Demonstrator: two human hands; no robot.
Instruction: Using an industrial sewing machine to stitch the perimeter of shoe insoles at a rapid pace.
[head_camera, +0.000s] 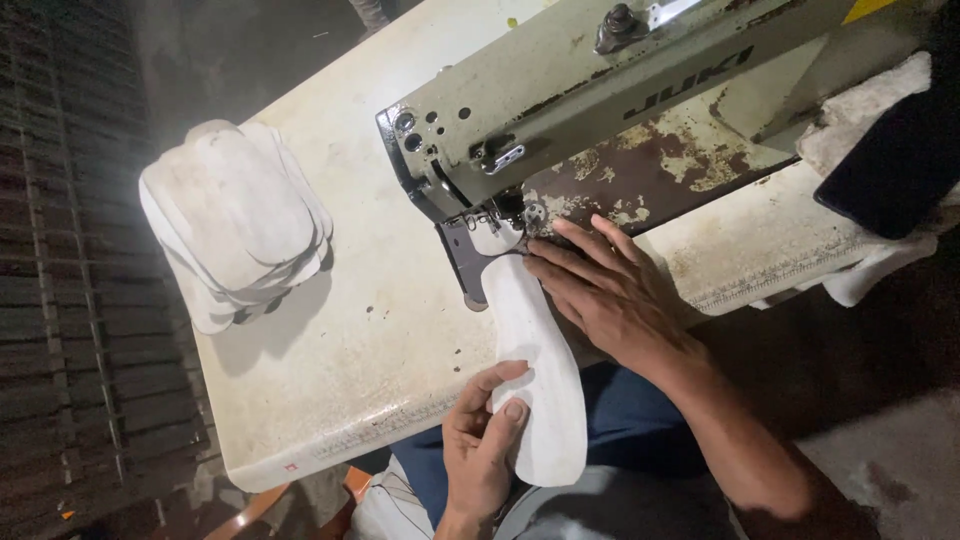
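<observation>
Nearest the camera, the left hand (482, 440) pinches the lower edge of a white insole-shaped piece (535, 380) — thumb on top, fingers curled underneath — at the front lip of the table. The piece is long, rounded at its near end, soft and faintly fuzzy like felt or foam, and runs up from the person's lap to the needle area. The right hand (610, 295) lies flat and open on its upper part, fingers spread and pressing it down just beside the presser foot (500, 225). Above stands an old sewing machine (590, 95), pale green paint chipped, its bed blotched with rust. The table (350, 340) is cream laminate, stained and speckled. To the left sits a stack of similar cut pieces (235, 220) — greyish, smudged, fanned unevenly. Beyond, a dark slatted surface (70, 270) and dim floor.
</observation>
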